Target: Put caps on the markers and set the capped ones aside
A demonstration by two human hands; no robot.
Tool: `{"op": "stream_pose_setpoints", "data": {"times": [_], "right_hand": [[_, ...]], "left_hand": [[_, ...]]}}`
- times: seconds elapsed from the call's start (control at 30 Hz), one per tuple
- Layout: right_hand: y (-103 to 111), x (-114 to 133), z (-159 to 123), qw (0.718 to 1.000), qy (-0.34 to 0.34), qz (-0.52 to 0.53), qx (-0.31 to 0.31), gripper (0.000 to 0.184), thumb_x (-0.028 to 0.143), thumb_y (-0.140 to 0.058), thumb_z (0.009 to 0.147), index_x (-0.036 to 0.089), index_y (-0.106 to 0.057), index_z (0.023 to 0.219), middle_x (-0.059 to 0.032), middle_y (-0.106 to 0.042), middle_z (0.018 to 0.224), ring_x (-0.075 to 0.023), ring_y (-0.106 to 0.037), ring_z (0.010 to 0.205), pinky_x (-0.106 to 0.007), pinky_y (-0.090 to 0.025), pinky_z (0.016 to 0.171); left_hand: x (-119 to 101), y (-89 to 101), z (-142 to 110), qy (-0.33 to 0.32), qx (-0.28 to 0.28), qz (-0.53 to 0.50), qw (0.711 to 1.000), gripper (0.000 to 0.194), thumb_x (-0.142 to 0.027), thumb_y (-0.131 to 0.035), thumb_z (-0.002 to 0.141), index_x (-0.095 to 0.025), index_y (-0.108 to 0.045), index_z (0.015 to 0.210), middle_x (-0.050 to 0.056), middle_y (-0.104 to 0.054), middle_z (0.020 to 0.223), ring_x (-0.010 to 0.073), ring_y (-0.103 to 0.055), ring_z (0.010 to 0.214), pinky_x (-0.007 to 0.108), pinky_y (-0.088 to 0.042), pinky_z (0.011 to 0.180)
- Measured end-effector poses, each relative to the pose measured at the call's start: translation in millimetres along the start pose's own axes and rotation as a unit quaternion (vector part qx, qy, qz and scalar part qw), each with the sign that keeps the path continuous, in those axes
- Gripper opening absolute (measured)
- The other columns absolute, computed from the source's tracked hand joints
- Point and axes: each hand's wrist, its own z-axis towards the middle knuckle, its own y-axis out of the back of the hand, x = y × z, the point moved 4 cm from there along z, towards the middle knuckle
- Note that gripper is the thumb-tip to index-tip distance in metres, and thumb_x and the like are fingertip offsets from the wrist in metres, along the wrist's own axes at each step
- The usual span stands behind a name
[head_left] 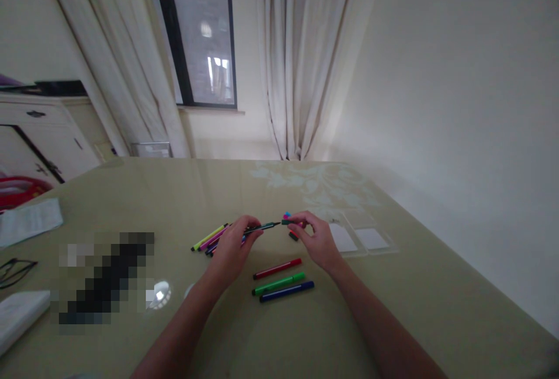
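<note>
Pens lie in two groups on the green table (131, 192). Near the person, between the forearms, three capped ones rest side by side: a red pen (277, 268), a green pen (278, 283) and a blue pen (286, 291), all pointing the same way. Farther off and to the left, a loose bunch of pens (212, 237) in yellow, pink and darker colours waits partly under the left hand.

The left hand (233, 245) is closed around the barrel of a dark green pen (261, 228), held just above the table with its tip pointing right. The right hand (317, 239) pinches a small green cap (286, 222) between fingertips, just beside the pen's tip; whether they touch is too small to tell. A few more caps, blue and red, sit under the right hand's fingers.

Judging by this layout, three pens look finished, one is in hand, and the bunch on the left is yet to be handled.

To the right lie clear plastic sleeves (362, 238); glasses (15, 269) sit at the far left edge.
</note>
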Motion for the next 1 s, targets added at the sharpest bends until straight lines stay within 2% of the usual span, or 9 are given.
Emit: {"op": "stream_pose_setpoints", "data": {"times": [0.37,0.6,0.83,0.93,1.0], "right_hand": [[-7,-3,-3,0.999,0.013,0.013,0.026,0.018,0.038,-0.071,0.090,0.024,-0.078,0.098,-0.0038,-0.077,0.091,-0.0194,-0.068,0.081,-0.032,-0.053,0.078],[-11,-5,-5,0.999,0.002,0.035,0.029,0.017,0.038,-0.074,0.087,0.024,-0.080,0.092,-0.0051,-0.079,0.090,-0.0227,-0.071,0.087,-0.037,-0.054,0.084],[-14,-10,-3,0.997,-0.026,0.063,0.038,0.018,0.039,-0.075,0.085,0.023,-0.079,0.090,-0.0052,-0.078,0.086,-0.0220,-0.070,0.083,-0.035,-0.055,0.078],[-12,-14,1,0.994,-0.034,0.057,0.086,0.019,0.039,-0.074,0.086,0.021,-0.078,0.090,-0.0050,-0.077,0.086,-0.0205,-0.070,0.082,-0.033,-0.054,0.077],[-8,-18,2,0.990,-0.030,0.021,0.134,0.018,0.037,-0.073,0.086,0.020,-0.078,0.089,-0.0044,-0.076,0.084,-0.0191,-0.068,0.080,-0.031,-0.052,0.074]], "left_hand": [[0,-4.0,-1,-0.029,-0.017,-0.029,0.999,0.017,-0.038,-0.060,0.094,-0.023,-0.067,0.098,0.004,-0.074,0.096,0.0220,-0.067,0.090,0.033,-0.051,0.083],[5,-4.5,-1,0.000,-0.029,-0.051,0.998,0.020,-0.041,-0.064,0.089,-0.022,-0.072,0.090,0.004,-0.076,0.088,0.0224,-0.068,0.084,0.034,-0.054,0.080],[6,-4.6,1,0.010,-0.005,-0.059,0.998,0.026,-0.047,-0.064,0.088,-0.022,-0.074,0.090,0.004,-0.077,0.089,0.0226,-0.069,0.084,0.033,-0.054,0.079],[9,2.8,6,0.022,0.008,-0.049,0.999,0.035,-0.049,-0.053,0.094,-0.022,-0.075,0.093,0.005,-0.078,0.092,0.0230,-0.070,0.087,0.033,-0.054,0.080],[16,13.6,9,0.040,-0.030,-0.025,0.998,0.040,-0.048,-0.045,0.097,-0.021,-0.075,0.095,0.006,-0.078,0.095,0.0230,-0.070,0.088,0.033,-0.053,0.080]]}}
